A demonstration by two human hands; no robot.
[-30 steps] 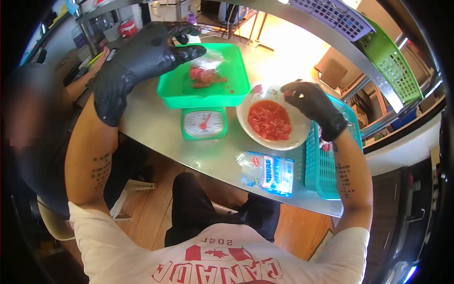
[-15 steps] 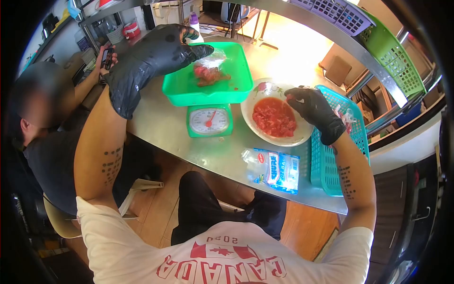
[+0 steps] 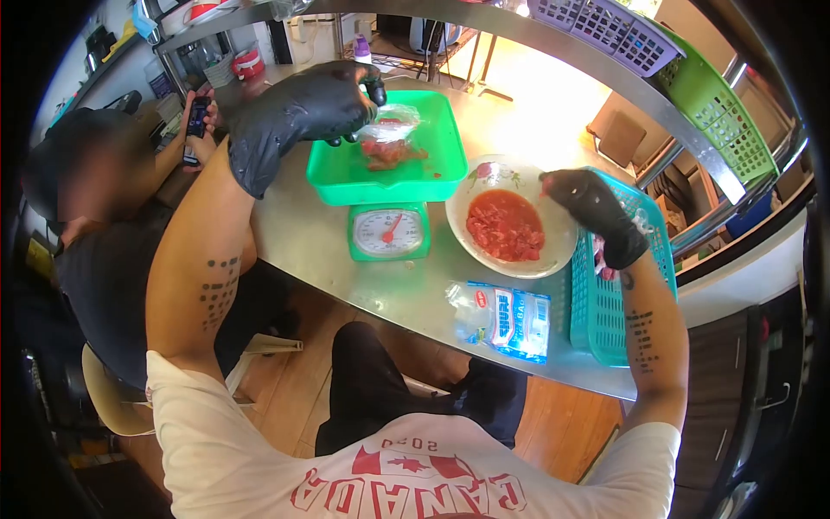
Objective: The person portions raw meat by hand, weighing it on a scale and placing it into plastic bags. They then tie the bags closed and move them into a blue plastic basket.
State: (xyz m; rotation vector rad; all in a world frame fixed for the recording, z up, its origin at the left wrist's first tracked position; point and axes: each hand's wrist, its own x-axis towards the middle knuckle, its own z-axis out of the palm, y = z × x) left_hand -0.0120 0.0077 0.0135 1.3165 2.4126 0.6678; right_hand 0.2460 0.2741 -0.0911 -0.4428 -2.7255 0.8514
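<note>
My left hand [image 3: 316, 102], in a black glove, is closed at the mouth of a clear plastic bag [image 3: 396, 126] with red meat [image 3: 391, 156] in it. The bag rests in a green tray [image 3: 389, 192] on top of a green dial scale [image 3: 388, 232]. My right hand [image 3: 596, 208], also gloved in black, hovers over the right rim of a white floral bowl [image 3: 461, 223]. Its fingers pinch a small reddish piece, seemingly meat, of which only a bit shows. Chopped red meat in juice [image 3: 506, 227] fills the bowl's middle.
A blue-and-white plastic bag pack [image 3: 506, 320] lies near the table's front edge. At right stands a teal basket [image 3: 596, 320] holding wrapped items. Purple [image 3: 605, 35] and green baskets [image 3: 722, 108] sit on the overhead shelf. A seated person [image 3: 121, 233] at left holds a phone [image 3: 197, 130].
My left hand's fingers have curled in at the bag's mouth. My right hand has shifted right, away from the bowl's middle. The person at left has raised the phone more upright.
</note>
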